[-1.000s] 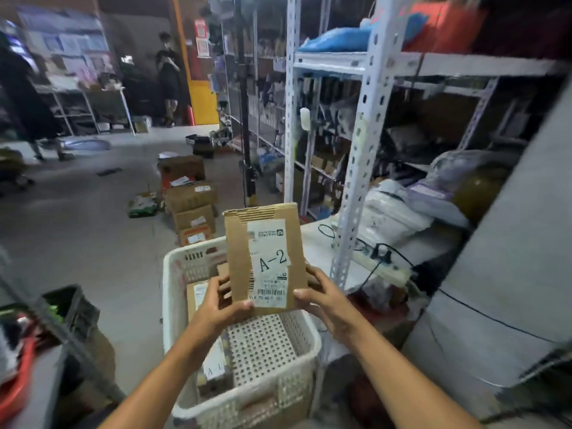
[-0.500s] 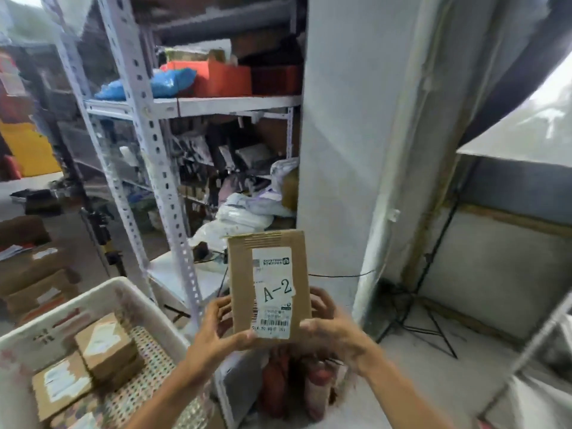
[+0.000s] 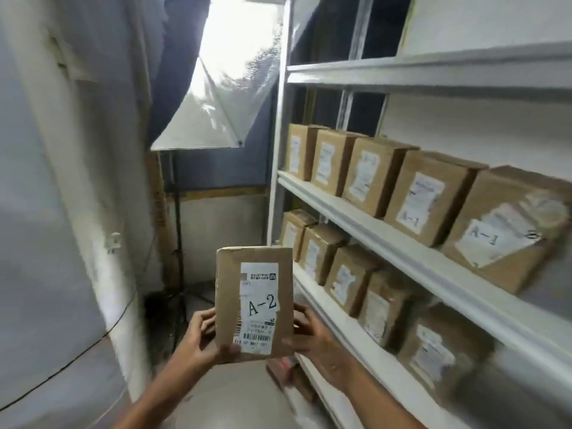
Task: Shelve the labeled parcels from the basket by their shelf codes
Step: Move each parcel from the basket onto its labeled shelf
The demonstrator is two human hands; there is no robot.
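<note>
A brown cardboard parcel (image 3: 254, 305) stands upright in front of the person, its white label facing the camera and marked A-2 in large hand-written letters. The left hand (image 3: 198, 335) grips its lower left edge, thumb across the front bottom corner and fingers curled round behind; the right hand (image 3: 312, 335) holds the lower right edge the same way, its fingers wrapped behind the box. The parcel sits just left of a white metal shelving unit (image 3: 402, 255), not touching it. On the upper visible shelf a row of boxes (image 3: 424, 196) stands packed side by side, flush with the front lip, the nearer ones labelled A-1. The shelf below carries another tight row (image 3: 349, 280); their codes are too blurred to read. Left of the parcel is a pale wall (image 3: 62, 212) with a black cable running down it, leaving a narrow aisle of bare floor between wall and rack. A light stand with a white umbrella reflector (image 3: 216, 113) fills the far end of that aisle.
</note>
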